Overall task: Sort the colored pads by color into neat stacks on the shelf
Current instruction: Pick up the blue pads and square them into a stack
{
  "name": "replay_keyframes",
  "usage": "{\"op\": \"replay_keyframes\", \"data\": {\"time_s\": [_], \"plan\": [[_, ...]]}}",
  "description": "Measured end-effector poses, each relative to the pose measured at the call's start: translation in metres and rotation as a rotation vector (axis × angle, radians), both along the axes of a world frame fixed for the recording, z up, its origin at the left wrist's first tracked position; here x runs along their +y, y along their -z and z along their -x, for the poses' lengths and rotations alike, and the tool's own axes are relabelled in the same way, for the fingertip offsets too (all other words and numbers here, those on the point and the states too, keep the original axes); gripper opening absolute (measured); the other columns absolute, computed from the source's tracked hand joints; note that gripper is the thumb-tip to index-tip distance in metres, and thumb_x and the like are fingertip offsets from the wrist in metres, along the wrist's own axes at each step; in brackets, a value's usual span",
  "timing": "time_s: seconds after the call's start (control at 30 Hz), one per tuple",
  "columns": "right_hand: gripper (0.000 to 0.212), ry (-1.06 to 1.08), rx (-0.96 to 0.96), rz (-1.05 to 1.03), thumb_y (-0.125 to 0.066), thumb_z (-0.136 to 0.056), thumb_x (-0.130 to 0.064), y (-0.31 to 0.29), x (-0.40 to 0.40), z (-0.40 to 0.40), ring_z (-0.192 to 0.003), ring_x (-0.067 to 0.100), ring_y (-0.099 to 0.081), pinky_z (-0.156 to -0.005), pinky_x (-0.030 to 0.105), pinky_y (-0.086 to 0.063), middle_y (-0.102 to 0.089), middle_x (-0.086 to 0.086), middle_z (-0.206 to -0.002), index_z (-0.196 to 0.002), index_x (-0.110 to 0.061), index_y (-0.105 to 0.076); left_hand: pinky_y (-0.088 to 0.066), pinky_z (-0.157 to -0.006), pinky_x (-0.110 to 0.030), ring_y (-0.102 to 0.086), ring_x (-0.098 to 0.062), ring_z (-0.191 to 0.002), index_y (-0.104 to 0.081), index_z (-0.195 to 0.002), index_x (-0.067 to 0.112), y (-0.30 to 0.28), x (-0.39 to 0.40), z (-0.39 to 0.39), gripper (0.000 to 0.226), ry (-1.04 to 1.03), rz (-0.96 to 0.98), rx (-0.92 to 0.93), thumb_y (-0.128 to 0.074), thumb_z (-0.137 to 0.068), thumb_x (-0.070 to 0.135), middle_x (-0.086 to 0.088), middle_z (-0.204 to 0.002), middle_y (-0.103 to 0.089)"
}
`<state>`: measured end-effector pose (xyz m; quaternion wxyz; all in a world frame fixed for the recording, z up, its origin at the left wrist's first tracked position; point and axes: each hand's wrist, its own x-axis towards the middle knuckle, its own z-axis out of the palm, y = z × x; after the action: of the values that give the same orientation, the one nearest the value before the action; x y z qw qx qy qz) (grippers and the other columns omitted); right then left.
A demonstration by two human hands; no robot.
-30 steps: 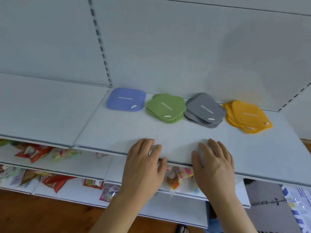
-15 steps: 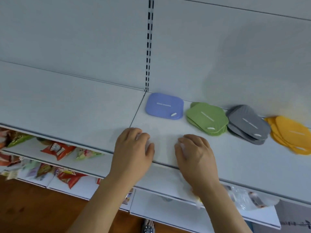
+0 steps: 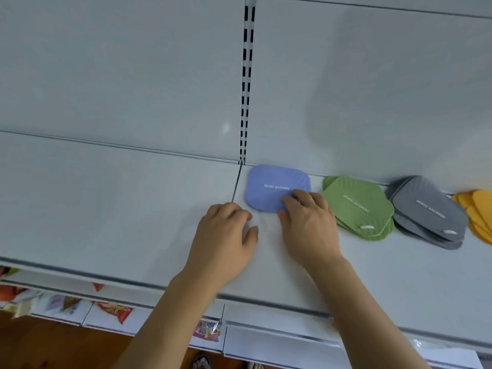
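The blue pads (image 3: 277, 186) sit at the back of the shelf (image 3: 106, 209), and my right hand (image 3: 310, 222) has just moved up to touch them with loose fingers, my left hand (image 3: 226, 235) resting open beside, so tidying can start.

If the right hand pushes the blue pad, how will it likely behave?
The blue pad lies flat and thin on the smooth shelf, so it probably slides easily under the right hand. Its ribbed, rounded look suggests a light, somewhat flexible thing, unlikely to roll or tip.
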<state>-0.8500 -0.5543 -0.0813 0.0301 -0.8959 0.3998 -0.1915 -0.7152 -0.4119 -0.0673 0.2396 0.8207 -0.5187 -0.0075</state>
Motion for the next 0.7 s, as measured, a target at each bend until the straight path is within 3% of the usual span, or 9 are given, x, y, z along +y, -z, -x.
{"op": "replay_keyframes", "data": {"time_s": [0.17,0.43,0.6,0.7], "plan": [[0.037,0.013,-0.091,-0.036,-0.046,-0.099,-0.041,-0.003,-0.002,0.002,-0.1,0.035,-0.058,-0.083,0.045,-0.055,-0.07,-0.002,-0.12,-0.103,-0.023,-0.077,-0.057,-0.085,-0.043,-0.063,-0.03,-0.1,-0.075,-0.101,0.014,-0.002,-0.013,-0.013,0.048,0.09,-0.003,0.047,-0.042,-0.09,0.047,0.0,-0.103,-0.069],[0.022,0.144,-0.218,0.006,-0.057,-0.096,-0.026,0.0,0.007,-0.01,-0.091,0.036,-0.061,-0.076,0.045,-0.055,-0.073,-0.005,-0.106,-0.087,-0.017,-0.074,-0.056,-0.082,-0.045,-0.063,-0.03,-0.098,-0.075,-0.096,0.016,0.002,-0.024,-0.023,0.04,0.164,0.069,0.124,-0.046,-0.088,0.043,0.0,-0.1,-0.071],[0.022,0.176,-0.258,0.035,-0.056,-0.097,-0.024,-0.006,0.013,-0.012,-0.082,0.034,-0.061,-0.071,0.044,-0.052,-0.07,0.0,-0.087,-0.081,-0.016,-0.068,-0.051,-0.095,-0.041,-0.061,-0.028,-0.112,-0.072,-0.118,0.014,-0.005,-0.029,-0.024,0.032,0.143,0.068,0.241,-0.055,-0.101,0.035,-0.003,-0.116,-0.071],[0.021,0.111,-0.303,0.067,-0.057,-0.101,-0.022,-0.017,0.025,-0.014,-0.079,0.033,-0.06,-0.07,0.045,-0.049,-0.069,0.001,-0.085,-0.083,-0.017,-0.067,-0.052,-0.095,-0.04,-0.063,-0.019,-0.112,-0.069,-0.119,0.019,-0.014,-0.032,-0.022,0.04,0.117,0.112,0.411,-0.046,-0.103,0.048,0.003,-0.119,-0.069]]}}
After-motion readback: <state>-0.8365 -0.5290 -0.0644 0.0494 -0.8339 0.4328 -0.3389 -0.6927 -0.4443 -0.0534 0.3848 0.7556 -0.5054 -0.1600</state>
